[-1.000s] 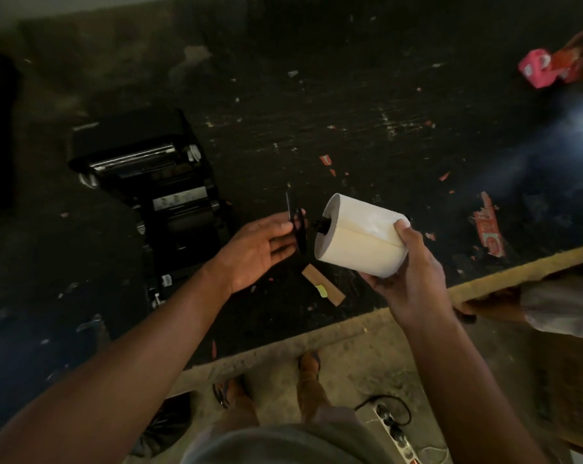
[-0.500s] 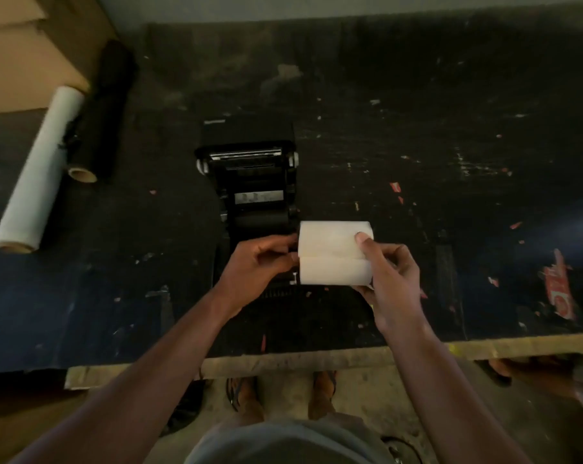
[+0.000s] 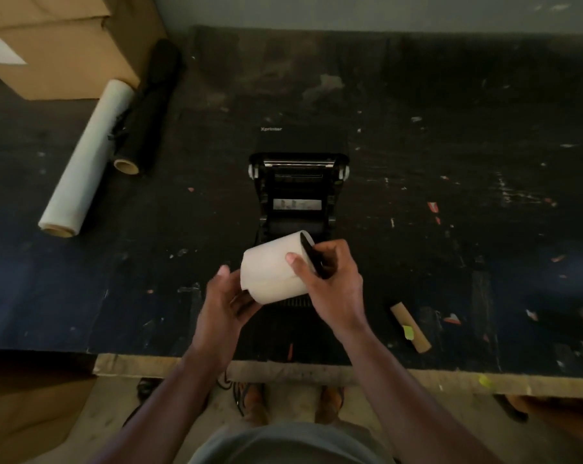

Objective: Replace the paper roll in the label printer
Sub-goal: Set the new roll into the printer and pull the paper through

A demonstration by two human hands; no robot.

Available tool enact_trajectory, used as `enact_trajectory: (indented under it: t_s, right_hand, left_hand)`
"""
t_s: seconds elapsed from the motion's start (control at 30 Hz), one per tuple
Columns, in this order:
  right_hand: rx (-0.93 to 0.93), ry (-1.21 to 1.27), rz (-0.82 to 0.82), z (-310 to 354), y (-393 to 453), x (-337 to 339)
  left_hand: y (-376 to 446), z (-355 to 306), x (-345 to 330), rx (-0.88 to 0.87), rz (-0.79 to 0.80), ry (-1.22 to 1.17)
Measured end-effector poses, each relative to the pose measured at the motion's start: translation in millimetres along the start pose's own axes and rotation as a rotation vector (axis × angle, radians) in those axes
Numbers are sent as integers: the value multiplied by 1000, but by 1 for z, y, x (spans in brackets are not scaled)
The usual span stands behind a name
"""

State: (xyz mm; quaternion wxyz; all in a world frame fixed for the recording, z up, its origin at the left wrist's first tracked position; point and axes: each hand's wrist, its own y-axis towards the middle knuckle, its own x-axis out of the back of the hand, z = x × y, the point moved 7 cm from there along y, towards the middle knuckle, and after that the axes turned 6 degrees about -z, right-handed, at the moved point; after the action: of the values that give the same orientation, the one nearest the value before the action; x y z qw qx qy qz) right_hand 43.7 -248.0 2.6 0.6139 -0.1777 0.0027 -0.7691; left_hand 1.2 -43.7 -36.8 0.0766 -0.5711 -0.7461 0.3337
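A dark, scuffed bench [image 3: 451,162] fills the head view, flecked with paper scraps, a grey wall behind it and a bare floor below its front edge. At far left sit a box [image 3: 59,41], a white film roll [image 3: 85,159] and a black roll [image 3: 149,105] beside it. A used core [image 3: 410,326] lies near the front edge, right of our arms.

The printer [image 3: 298,189] stands open in the middle, lid tipped back, its bay bare of paper as far as we can see. Half a second ago we held the roll level across the bay with the left fingers at its left end; a second ago the black spindle plate was still in our left hand, off the roll. Now a black plate [image 3: 312,257] sits at the roll's right end, and the roll is tilted, right end raised. We judge the spindle is seated and the roll is about ready to drop in.

The roll [image 3: 273,269] hangs just above the front of the bay, not yet resting in it. Our right hand [image 3: 330,286] wraps its right end, thumb pressed on the paper and fingers curled over the plate. Our left hand [image 3: 223,303] is half open, cupped at the roll's left end, thumb up; whether the palm touches the paper we cannot tell
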Motion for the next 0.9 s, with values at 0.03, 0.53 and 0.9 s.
enact_trajectory:
  t_s: [0.03, 0.53, 0.9]
  right_hand:
    - [4, 0, 2, 0, 3, -1]
    - [106, -142, 11, -17, 40, 19]
    - [-10, -224, -80, -38, 76, 10]
  left_hand:
    - [2, -3, 1, -25, -16, 28]
    - [40, -40, -30, -481, 29, 530]
    - [94, -34, -43, -517, -26, 752]
